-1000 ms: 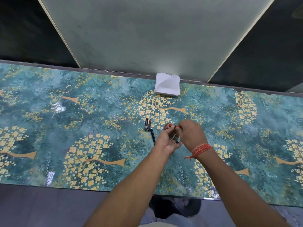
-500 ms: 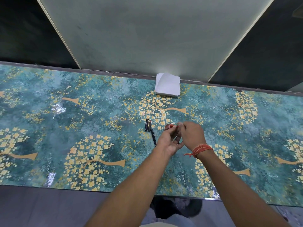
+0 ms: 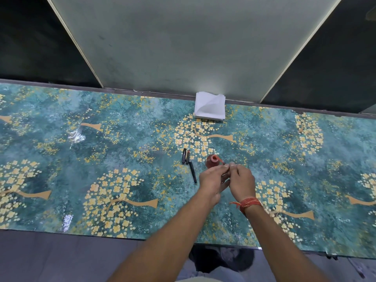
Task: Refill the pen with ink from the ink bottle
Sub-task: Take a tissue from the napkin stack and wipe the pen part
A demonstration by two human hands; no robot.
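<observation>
On the table (image 3: pixel 122 159), covered in a teal sheet printed with yellow-blossomed trees, a small reddish-brown ink bottle (image 3: pixel 212 162) stands upright with its mouth uncovered; the opening shows a pinkish-red rim, and what lies inside cannot be made out from this height. Just beside the bottle, on its near right side, the two hands meet above the table. The left hand (image 3: pixel 213 180) has its fingers curled inward, with thumb and forefinger pinching a small, slender part; the right hand (image 3: pixel 242 180) is curled the same way and pinches the same small thing from the other side, fingertips of both hands almost touching. The thing between them is mostly hidden by the fingers, so whether it is the pen's ink tube or another piece cannot be told. A red thread band (image 3: pixel 249 203) circles the right wrist.

Left of the bottle lie the dark pen parts: two short pieces (image 3: pixel 186 156) side by side, pointing away from the person, and a longer black pen barrel (image 3: pixel 192 171) just nearer, tilted slightly, its far end close to the short pieces. None of them touches the bottle.

At the far edge of the table, against the pale wall panel, sits a stack of white tissue papers (image 3: pixel 210 108), its top sheet curled up
</observation>
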